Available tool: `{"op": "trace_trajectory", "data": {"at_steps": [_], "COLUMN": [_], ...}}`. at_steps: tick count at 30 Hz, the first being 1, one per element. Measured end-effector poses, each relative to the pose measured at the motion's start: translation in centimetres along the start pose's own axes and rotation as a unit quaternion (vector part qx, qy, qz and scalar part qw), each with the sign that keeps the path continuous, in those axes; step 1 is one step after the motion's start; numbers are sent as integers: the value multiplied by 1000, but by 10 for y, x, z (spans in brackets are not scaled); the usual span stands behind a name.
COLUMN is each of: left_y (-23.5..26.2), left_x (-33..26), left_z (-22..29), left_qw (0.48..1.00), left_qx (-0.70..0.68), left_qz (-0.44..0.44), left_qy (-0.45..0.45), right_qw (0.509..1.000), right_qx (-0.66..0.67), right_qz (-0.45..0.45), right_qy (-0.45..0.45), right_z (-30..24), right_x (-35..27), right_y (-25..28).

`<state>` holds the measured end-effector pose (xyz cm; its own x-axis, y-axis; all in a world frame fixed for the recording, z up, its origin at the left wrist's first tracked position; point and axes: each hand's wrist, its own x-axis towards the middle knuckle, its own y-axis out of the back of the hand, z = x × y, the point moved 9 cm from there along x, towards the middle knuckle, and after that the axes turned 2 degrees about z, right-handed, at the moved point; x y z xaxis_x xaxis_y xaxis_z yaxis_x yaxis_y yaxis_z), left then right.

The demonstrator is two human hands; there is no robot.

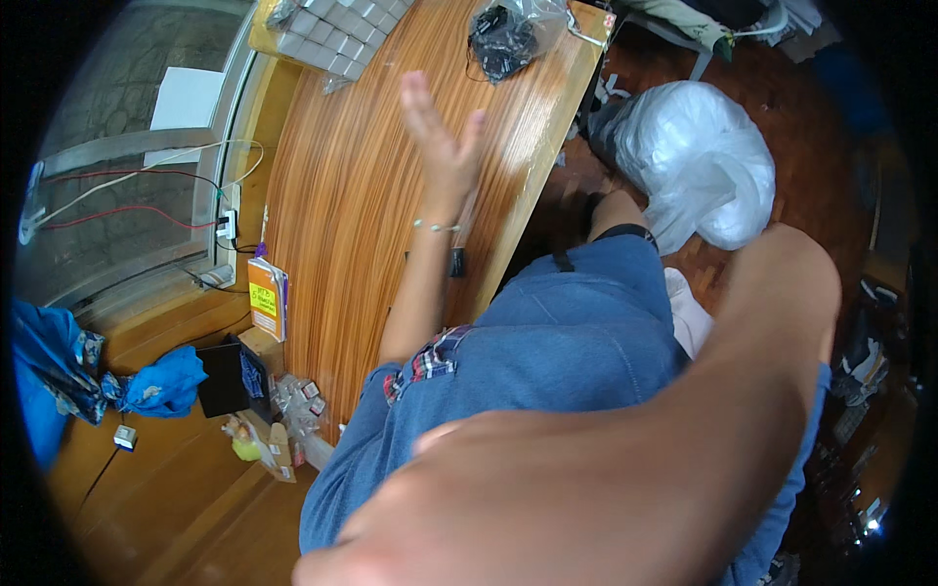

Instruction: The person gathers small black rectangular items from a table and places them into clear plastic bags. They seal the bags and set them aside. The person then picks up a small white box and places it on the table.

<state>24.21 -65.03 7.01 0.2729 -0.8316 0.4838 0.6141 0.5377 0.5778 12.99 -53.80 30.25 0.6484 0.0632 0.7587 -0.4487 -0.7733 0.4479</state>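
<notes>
My left hand (pixel 445 146) is held over the wood-grained table (pixel 332 215), its fingers stretched and the thumb apart, with nothing in it. A beaded bracelet (pixel 436 227) circles that wrist. Just beside the left forearm, a small black object (pixel 456 262) shows at the table's surface. My right forearm crosses close in front of the view, over my blue clothing (pixel 567 342). At the lower edge, my right hand (pixel 381 518) is large and blurred; its fingers are mostly hidden, so I cannot make out any hold.
Small white boxes (pixel 337 39) in plastic and a clear bag (pixel 503 44) with black items lie at the table's far end. Right of it, a large white plastic bag (pixel 699 161) sits on the floor. Cables (pixel 137 168), a notebook (pixel 266 298) and bagged items (pixel 298 405) line the left side.
</notes>
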Motion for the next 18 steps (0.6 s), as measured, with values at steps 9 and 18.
{"op": "trace_trajectory", "data": {"at_steps": [9,18], "left_y": [-175,-399], "left_x": [-33,-52], "left_z": [64,55], "left_qw": [923,815], "left_qx": [-147,-215], "left_qz": [-354,-534], "left_qy": [-27,69], "right_qw": [996,980], "right_qx": [-32,-79], "right_qz": [57,141], "right_qy": [-56,-113], "right_z": [20,51], "right_x": [-100,-249], "right_y": [108,279]}}
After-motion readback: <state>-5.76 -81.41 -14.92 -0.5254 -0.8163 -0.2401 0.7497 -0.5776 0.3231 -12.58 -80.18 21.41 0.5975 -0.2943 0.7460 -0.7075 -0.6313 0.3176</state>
